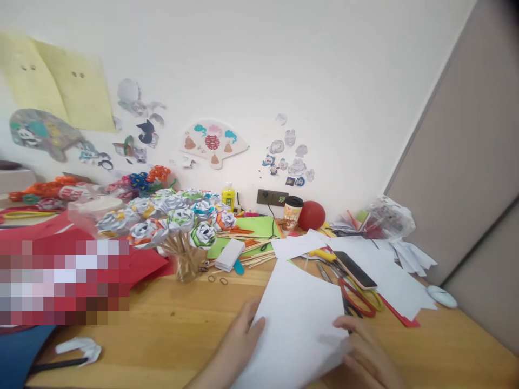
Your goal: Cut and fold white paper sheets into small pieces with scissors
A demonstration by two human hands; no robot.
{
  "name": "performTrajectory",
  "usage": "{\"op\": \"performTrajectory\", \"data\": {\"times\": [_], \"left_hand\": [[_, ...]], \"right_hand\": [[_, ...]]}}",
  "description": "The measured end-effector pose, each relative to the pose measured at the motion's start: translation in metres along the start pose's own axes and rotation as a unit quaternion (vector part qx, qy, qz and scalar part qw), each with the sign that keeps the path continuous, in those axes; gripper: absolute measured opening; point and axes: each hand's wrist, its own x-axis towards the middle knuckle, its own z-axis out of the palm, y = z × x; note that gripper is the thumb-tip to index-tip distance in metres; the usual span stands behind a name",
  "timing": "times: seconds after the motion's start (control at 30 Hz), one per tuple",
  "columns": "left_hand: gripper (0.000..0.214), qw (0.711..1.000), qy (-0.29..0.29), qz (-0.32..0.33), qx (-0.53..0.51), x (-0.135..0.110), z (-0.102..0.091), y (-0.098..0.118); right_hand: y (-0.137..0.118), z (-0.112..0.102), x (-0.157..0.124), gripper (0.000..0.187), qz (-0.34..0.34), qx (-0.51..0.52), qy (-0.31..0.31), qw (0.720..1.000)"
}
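A white sheet of paper [298,319] is held up in front of me, tilted above the wooden table. My left hand [246,329] grips its left edge, thumb on the near face and the fingers behind it. At the right edge, my right hand [359,346] has its fingers bent around the paper, slightly blurred. Beyond the sheet lie a phone [355,270] and red-handled scissors [359,300]. Another white sheet [298,246] lies just behind the held one.
Folded paper roses [182,219] on sticks stand in a clear container [187,267] left of centre. Farther back are a yellow glue bottle [228,196], a lidded paper cup [292,213] and a red ball [312,216]. A white mouse [442,296] sits near the right edge.
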Motion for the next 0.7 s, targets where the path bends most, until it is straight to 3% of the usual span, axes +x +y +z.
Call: {"op": "performTrajectory", "data": {"times": [0.07,0.13,0.17,0.23,0.3,0.37,0.43,0.7], "left_hand": [[0.039,0.999,0.041,0.006,0.024,0.000,-0.006,-0.002],[0.040,0.990,0.089,0.058,0.088,-0.004,-0.004,-0.007],[0.037,0.970,0.117,0.129,0.169,-0.007,0.001,-0.009],[0.040,0.888,0.107,0.338,0.291,-0.013,0.018,-0.013],[0.043,0.822,0.013,0.432,0.370,-0.017,0.038,-0.015],[0.050,0.826,-0.030,0.385,0.411,-0.018,0.053,-0.016],[0.054,0.851,-0.052,0.310,0.421,-0.017,0.058,-0.016],[0.065,0.893,-0.137,0.157,0.398,-0.032,0.035,-0.013]], "right_hand": [[-0.010,0.006,0.015,0.020,0.000,0.009,-0.057,0.998],[-0.019,0.013,0.034,0.021,0.032,-0.005,-0.108,0.994],[-0.024,0.018,0.044,0.022,0.039,-0.022,-0.123,0.991],[-0.030,0.029,0.066,0.021,0.025,-0.045,-0.150,0.987],[-0.033,0.041,0.086,0.021,0.019,-0.069,-0.157,0.985],[-0.033,0.055,0.103,0.021,0.021,-0.107,-0.155,0.982],[-0.031,0.067,0.114,0.019,0.021,-0.149,-0.153,0.977],[-0.026,0.093,0.126,0.021,0.006,-0.264,-0.160,0.951]]}}
